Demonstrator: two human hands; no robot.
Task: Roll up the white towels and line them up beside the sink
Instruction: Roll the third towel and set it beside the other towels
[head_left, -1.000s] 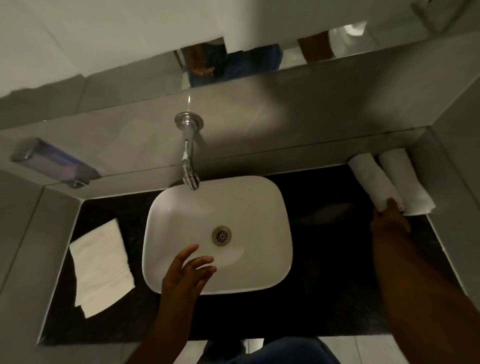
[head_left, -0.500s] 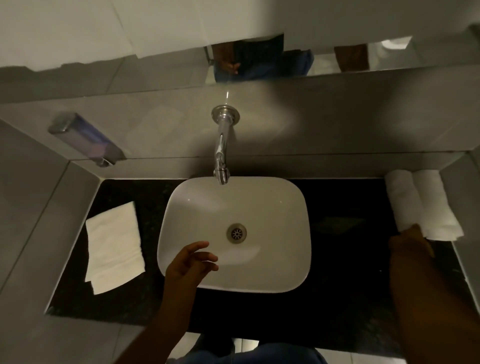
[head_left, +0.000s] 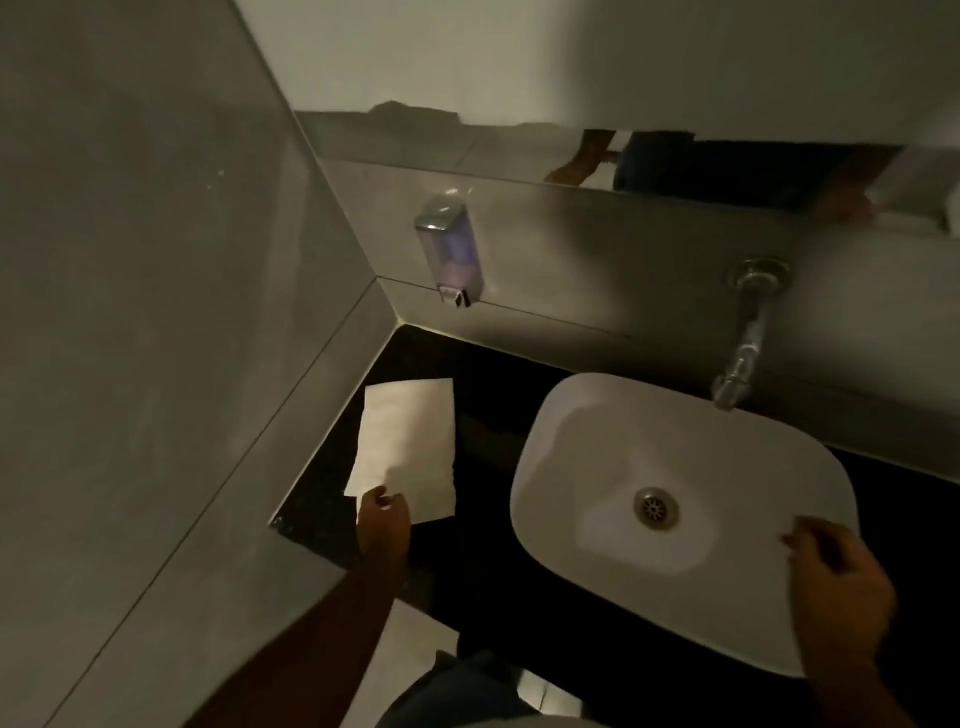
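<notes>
A flat folded white towel (head_left: 408, 441) lies on the black counter (head_left: 483, 545) left of the white sink basin (head_left: 587, 441). My left hand (head_left: 383, 525) pinches the towel's near edge between thumb and fingers. Over the basin's near right rim hovers my right hand (head_left: 836, 587), fingers loosely curled and holding nothing. The two rolled towels seen earlier on the right side of the counter are out of frame.
A grey tiled wall (head_left: 156, 364) closes the counter's left side. A soap dispenser (head_left: 449, 254) hangs on the back wall above the towel. The chrome tap (head_left: 743, 353) juts over the basin's far rim. A mirror strip (head_left: 675, 161) runs above.
The view has swung left. My left hand went from above the basin to the flat towel and gripped its near edge. My right hand left the rolled towels and now hovers over the basin.
</notes>
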